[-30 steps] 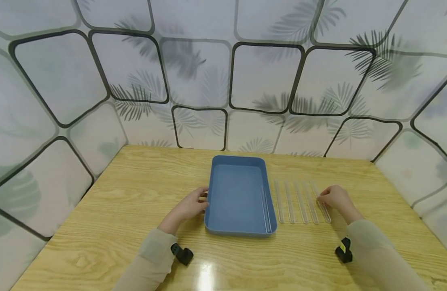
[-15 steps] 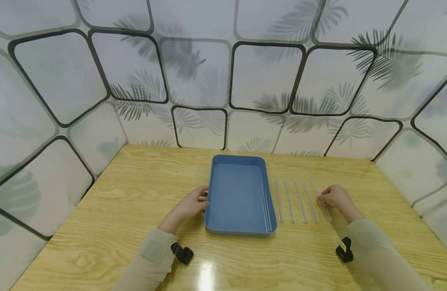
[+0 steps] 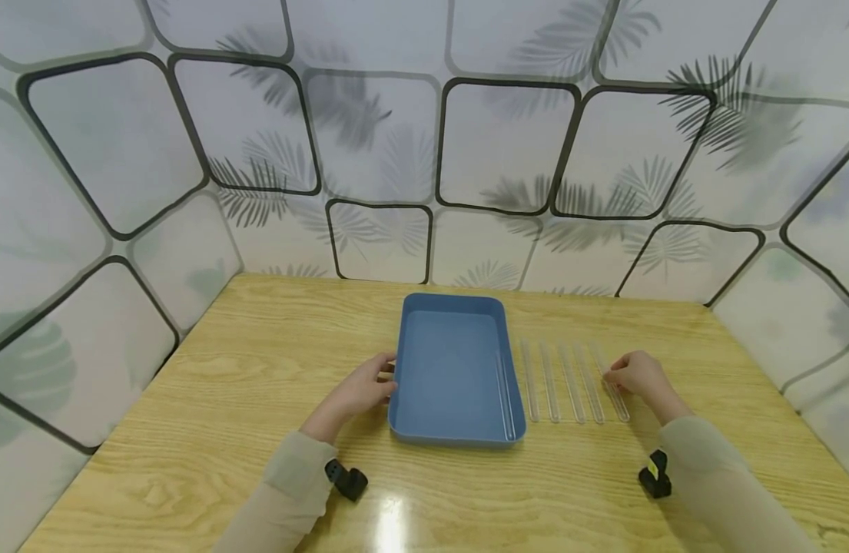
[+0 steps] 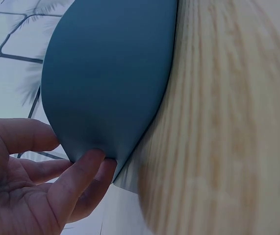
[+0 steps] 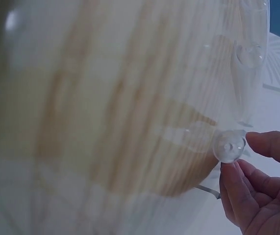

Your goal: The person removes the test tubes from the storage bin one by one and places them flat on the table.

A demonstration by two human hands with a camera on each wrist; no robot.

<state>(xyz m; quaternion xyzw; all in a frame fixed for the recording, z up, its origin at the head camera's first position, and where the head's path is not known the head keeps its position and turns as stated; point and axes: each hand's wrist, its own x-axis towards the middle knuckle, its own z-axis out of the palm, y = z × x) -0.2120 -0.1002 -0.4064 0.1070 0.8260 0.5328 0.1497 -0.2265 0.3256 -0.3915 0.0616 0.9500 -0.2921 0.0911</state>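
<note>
My left hand (image 3: pixel 358 388) rests its fingers against the outer left wall of the blue tray (image 3: pixel 438 442). In the left wrist view, the fingertips (image 4: pixel 96 155) touch the tray's wall (image 4: pixel 110 73) close to its corner. My right hand (image 3: pixel 640 375) pinches the rightmost clear test tube (image 3: pixel 621 409) in a row. That tube's rounded end (image 5: pixel 229 147) sits between thumb and fingers in the right wrist view. Another clear tube (image 3: pixel 505 399) lies lengthwise inside the tray, along its right wall.
Between the tray and my right hand, several clear tubes (image 3: pixel 572 384) lie side by side on the wooden table (image 3: pixel 272 322). Patterned wall panels (image 3: pixel 369 138) enclose the table at the back and both sides.
</note>
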